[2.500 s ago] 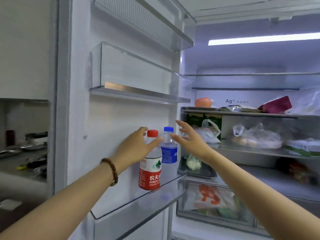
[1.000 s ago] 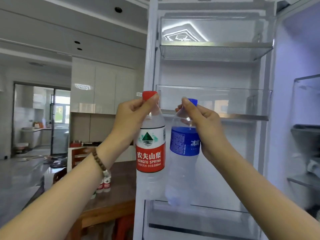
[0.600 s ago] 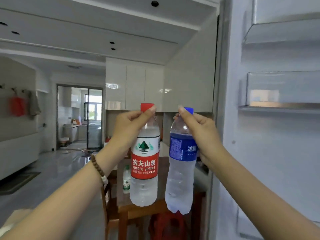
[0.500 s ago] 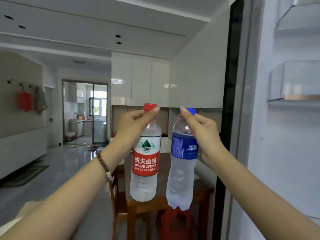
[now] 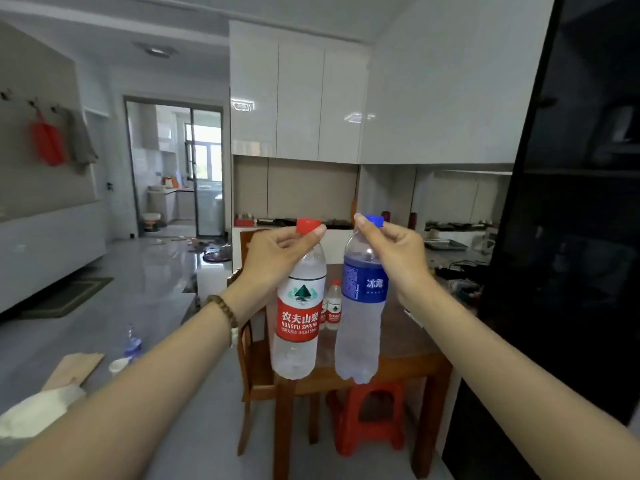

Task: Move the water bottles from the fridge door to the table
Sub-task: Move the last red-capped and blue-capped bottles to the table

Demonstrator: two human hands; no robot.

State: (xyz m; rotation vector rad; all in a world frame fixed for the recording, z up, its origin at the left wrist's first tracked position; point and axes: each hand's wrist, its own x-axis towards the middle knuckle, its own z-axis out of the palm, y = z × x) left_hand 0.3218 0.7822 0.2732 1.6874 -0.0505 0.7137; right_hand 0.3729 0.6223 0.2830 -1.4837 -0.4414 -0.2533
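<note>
My left hand [image 5: 277, 254] grips the neck of a red-capped, red-labelled water bottle [image 5: 298, 317], which hangs upright in the air. Beside it, my right hand [image 5: 398, 258] pinches the neck of a blue-capped, blue-labelled water bottle [image 5: 362, 323], also hanging upright. Both bottles are in front of me, above the near edge of a brown wooden table [image 5: 408, 344]. Two small red-labelled bottles [image 5: 333, 310] stand on that table behind them. The fridge door's dark outer face [image 5: 571, 237] fills the right side; its shelves are out of view.
A wooden chair [image 5: 252, 358] stands at the table's left and a red plastic stool [image 5: 369, 414] sits under it. A cluttered counter [image 5: 453, 247] runs behind the table. On the grey floor at left lie a small bottle [image 5: 132, 344], cardboard [image 5: 74, 370] and a white bag.
I have turned left, away from the fridge door, carrying both bottles lifted off its shelf. The table is now straight ahead and closer; the door shelves have left the view.
</note>
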